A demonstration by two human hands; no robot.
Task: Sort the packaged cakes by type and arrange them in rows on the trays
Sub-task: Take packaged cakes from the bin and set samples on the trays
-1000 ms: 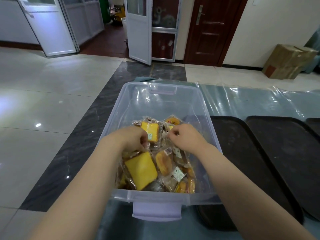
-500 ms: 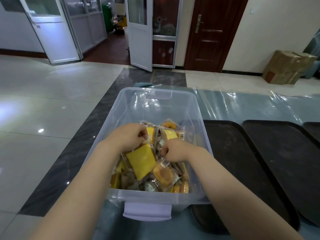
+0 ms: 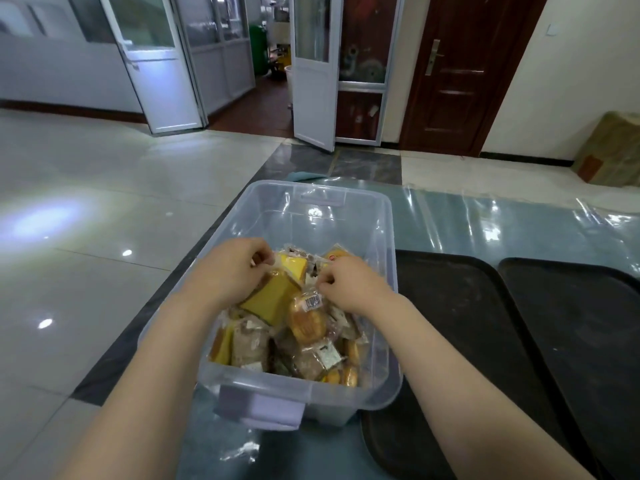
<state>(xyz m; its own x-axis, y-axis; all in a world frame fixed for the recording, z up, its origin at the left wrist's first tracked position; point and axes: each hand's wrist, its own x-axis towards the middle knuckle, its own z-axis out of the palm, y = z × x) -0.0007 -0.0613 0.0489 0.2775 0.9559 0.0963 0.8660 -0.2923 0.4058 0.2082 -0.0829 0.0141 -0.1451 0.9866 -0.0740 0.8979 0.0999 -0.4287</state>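
since the last frame the right hand (image 3: 349, 284) has slid away from the body to the far right of the pile, and the left hand (image 3: 232, 268) has moved a little further in too. both are inside the clear bin (image 3: 384, 393), knuckles up, fingers curled down into the wrapped cakes (image 3: 304, 344). the left hand's fingertips pinch clear wrapper at the top edge of a yellow slab cake (image 3: 273, 299), which tilts up under the palm. the right hand's fingers are bent tight over crinkled wrappers just above a round golden cake (image 3: 306, 323) with a barcode label (which pack it actually grips i cannot tell). the rest of the cakes lie heaped in the near half of the bin. two dark trays (image 3: 460, 323) sit to the right, the nearer one touching the bin.
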